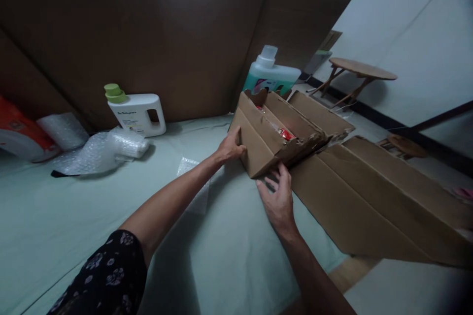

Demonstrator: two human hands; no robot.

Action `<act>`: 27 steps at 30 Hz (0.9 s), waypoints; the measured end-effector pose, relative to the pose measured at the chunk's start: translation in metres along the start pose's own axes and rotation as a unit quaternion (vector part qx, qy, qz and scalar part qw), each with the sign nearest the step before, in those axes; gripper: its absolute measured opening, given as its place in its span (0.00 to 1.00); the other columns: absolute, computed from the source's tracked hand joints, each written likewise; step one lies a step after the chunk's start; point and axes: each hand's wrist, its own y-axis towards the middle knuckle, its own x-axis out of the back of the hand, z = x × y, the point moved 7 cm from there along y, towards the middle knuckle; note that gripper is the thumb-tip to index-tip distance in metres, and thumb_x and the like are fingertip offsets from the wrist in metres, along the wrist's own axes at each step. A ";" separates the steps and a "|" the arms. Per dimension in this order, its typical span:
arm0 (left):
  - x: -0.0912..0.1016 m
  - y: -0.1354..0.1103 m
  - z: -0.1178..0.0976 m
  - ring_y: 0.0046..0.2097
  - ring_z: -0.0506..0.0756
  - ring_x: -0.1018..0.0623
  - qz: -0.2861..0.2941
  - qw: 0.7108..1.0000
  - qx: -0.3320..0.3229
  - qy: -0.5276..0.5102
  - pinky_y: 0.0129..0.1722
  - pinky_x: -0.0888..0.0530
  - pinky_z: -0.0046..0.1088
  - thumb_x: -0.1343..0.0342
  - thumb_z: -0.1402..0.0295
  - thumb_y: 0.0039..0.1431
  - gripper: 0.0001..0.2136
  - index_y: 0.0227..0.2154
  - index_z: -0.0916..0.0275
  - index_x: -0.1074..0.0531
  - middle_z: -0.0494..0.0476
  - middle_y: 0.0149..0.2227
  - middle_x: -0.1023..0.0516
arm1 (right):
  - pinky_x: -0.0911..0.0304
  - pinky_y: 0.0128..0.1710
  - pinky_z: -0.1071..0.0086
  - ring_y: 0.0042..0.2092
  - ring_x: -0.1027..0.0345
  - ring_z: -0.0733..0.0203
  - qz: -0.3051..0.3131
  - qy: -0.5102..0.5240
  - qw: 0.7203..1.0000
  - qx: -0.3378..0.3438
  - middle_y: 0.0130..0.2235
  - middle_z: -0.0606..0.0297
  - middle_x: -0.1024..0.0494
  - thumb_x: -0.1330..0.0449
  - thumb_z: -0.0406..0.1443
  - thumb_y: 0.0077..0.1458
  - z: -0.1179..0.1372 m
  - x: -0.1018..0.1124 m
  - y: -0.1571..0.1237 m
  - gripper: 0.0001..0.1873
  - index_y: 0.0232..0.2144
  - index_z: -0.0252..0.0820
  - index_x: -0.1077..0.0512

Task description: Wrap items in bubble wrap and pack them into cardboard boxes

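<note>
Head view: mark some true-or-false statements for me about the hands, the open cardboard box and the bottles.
1. The left hand touches the open cardboard box. True.
2. The right hand is on the white bottle. False: the right hand is at the box's lower near corner, away from the white bottle.
3. Something red shows inside the box. True.
4. The white bottle has a red cap. False: its cap is green.
5. The bottle of blue-green liquid stands beyond the box. True.
6. The bubble wrap roll lies right of the box. False: it lies to the left.
</note>
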 end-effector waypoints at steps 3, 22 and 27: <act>-0.017 -0.019 -0.008 0.50 0.60 0.21 0.037 0.996 -0.005 0.077 0.53 0.25 0.37 0.42 0.72 0.55 0.36 0.68 0.67 0.42 0.68 0.60 0.26 | 0.31 0.56 0.49 0.61 0.35 0.46 0.006 0.015 1.000 -0.023 0.65 0.44 0.39 0.39 0.43 0.54 -0.006 0.004 -0.001 0.40 0.67 0.43 0.45; 0.103 -0.276 0.043 0.60 0.61 0.30 0.053 0.877 -0.093 0.468 0.58 0.33 0.40 0.48 0.66 0.67 0.14 0.53 0.60 0.27 0.61 0.58 0.26 | 0.37 0.62 0.47 0.62 0.33 0.46 0.404 -0.082 0.880 0.236 0.61 0.54 0.27 0.46 0.36 0.59 0.084 -0.190 -0.081 0.29 0.63 0.45 0.32; 0.188 -0.320 0.066 0.61 0.60 0.29 -0.037 0.854 -0.011 0.518 0.59 0.33 0.39 0.48 0.68 0.67 0.12 0.49 0.59 0.24 0.62 0.56 0.23 | 0.39 0.65 0.50 0.63 0.34 0.51 0.472 0.012 0.818 0.327 0.63 0.55 0.28 0.49 0.36 0.60 0.149 -0.269 -0.127 0.28 0.62 0.44 0.32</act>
